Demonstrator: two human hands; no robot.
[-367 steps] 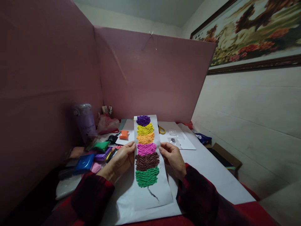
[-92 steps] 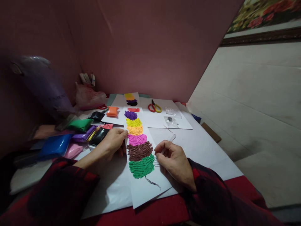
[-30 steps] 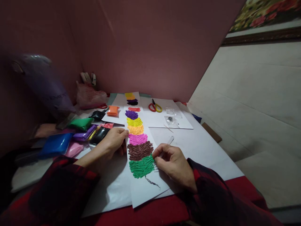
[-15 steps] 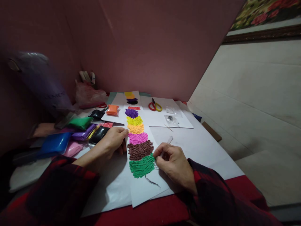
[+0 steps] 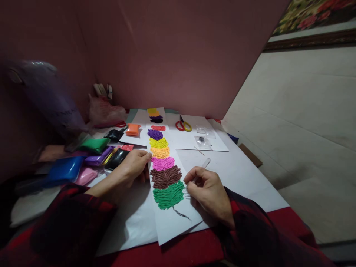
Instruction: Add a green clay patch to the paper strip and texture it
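Observation:
A long strip of white paper (image 5: 174,230) carries a feather shape in textured bands of clay: green clay (image 5: 168,195), brown clay (image 5: 166,177), then pink, orange, yellow and purple farther up. A thin dark stem trails below the green band. My left hand (image 5: 136,165) pinches the paper's left edge beside the pink band. Between the fingers of my right hand (image 5: 207,191) is a clear plastic stick (image 5: 206,162), its upper end poking out past the knuckles. Those fingertips are just right of the green band; the stick's lower end is hidden.
Scissors (image 5: 183,125) with red and yellow handles lie on a white sheet at the back. Small clear bags (image 5: 202,141) are right of them. An orange clay packet (image 5: 133,129) sits behind my left hand, and several packets, including a blue one (image 5: 64,170), crowd the left side.
My right hand has shifted slightly right, away from the green band, and the stick tilts more to the right. The strip's lower end has swung a little right. My left hand keeps its place.

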